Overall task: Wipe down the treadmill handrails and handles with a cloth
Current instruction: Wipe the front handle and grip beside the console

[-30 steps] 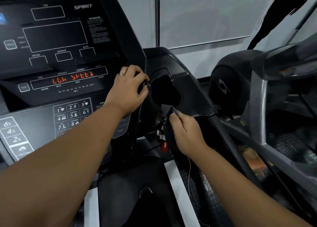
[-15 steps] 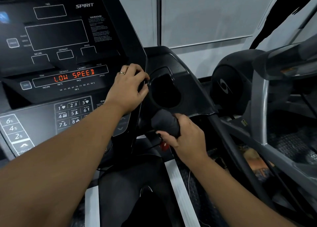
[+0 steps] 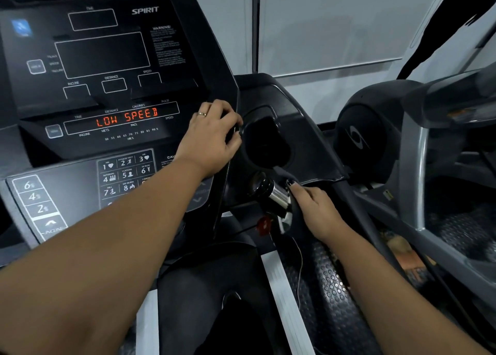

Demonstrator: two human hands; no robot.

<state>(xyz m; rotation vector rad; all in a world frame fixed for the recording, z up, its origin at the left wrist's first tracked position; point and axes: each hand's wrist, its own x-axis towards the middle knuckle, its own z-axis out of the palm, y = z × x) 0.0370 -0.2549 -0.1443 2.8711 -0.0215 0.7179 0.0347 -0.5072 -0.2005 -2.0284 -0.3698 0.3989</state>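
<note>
Chrome handle (image 3: 276, 196) right of the console (image 3: 107, 59) is mid-wipe: right hand (image 3: 316, 212) fingers grasp it through the dark cloth (image 3: 294, 207), left hand (image 3: 212, 137) fingers clench the console rim; next probably needs a firm slide along it

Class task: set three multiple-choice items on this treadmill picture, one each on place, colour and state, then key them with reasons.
1. Where does the left hand rest?
A) on the number keypad
B) on the right edge of the console
C) on the running belt

2. What colour are the lit words LOW SPEED?
A) red-orange
B) green
C) white

3. What is the right hand doing?
A) hanging idle
B) pressing a button
C) gripping the chrome-banded handle

Key: 1 B, its fingers curl over that edge; 2 A, the letters glow red-orange; 3 C, its fingers wrap the handle.
</note>
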